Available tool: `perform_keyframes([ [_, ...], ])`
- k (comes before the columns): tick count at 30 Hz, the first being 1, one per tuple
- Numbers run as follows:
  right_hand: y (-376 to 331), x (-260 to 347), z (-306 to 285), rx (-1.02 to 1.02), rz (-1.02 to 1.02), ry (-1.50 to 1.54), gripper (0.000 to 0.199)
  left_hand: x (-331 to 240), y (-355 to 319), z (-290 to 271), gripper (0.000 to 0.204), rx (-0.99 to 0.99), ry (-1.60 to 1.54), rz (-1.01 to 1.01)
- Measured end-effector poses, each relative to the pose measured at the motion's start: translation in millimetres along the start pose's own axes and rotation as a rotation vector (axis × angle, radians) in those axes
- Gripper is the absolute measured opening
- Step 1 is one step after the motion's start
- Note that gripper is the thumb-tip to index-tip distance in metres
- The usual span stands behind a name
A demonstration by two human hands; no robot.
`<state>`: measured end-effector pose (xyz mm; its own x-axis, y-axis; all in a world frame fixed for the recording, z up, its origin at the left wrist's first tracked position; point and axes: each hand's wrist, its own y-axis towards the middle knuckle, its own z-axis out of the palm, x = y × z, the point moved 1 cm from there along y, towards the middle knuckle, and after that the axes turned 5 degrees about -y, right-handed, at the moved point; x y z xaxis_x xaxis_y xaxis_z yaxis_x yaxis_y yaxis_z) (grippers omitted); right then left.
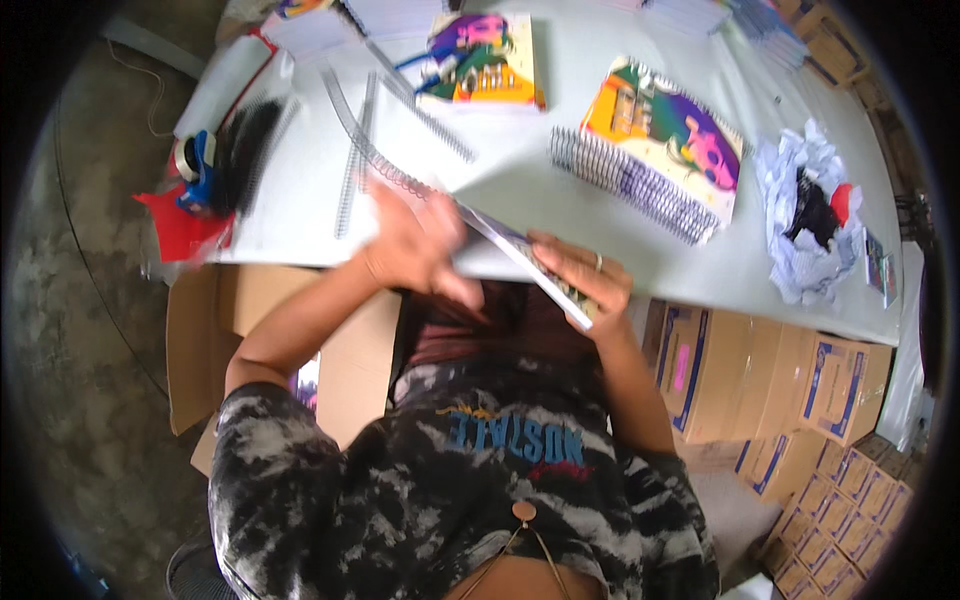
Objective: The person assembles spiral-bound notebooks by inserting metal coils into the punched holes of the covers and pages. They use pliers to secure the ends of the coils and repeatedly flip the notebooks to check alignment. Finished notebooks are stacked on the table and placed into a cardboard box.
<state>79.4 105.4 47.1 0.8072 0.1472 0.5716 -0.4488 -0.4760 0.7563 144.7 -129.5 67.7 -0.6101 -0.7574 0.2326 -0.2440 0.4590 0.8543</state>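
Note:
A thin stack of pages, an unbound notebook [520, 255], stands tilted on its edge at the near edge of the white table [520, 150]. My right hand [585, 275] grips its lower right end. My left hand [420, 245], blurred by motion, presses against the stack's left face. A wire spiral binding [385, 165] runs from the stack's upper left end up across the table.
Spiral-bound colourful notebooks [665, 135] lie on the table, with another colourful cover [485, 60] farther back. Loose wire spirals [350, 170] lie left, a tape dispenser [195, 170] at the left edge, crumpled paper [810, 210] right. Cardboard boxes [760, 380] stand under and beside the table.

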Motion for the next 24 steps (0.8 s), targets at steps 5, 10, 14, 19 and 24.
perform_keyframes([
  [5, 5, 0, 6, -0.026, 0.029, 0.041, 0.030, -20, -18, 15, 0.116, 0.217, 0.061, -0.391],
  [10, 6, 3, 7, 0.014, -0.021, 0.061, 0.032, -30, -60, 18, 0.083, 0.237, -0.058, -0.236],
  [14, 5, 3, 14, 0.009, 0.023, 0.073, 0.035, -28, -28, 35, 0.087, 0.169, -0.092, -0.348],
  [19, 8, -3, 9, -0.013, 0.007, 0.097, 0.034, -10, -31, 12, 0.096, 0.206, -0.180, -0.097],
  [24, 9, 0, 13, -0.065, 0.021, 0.040, 0.034, -34, 4, 32, 0.109, 0.345, -0.070, -0.593],
])
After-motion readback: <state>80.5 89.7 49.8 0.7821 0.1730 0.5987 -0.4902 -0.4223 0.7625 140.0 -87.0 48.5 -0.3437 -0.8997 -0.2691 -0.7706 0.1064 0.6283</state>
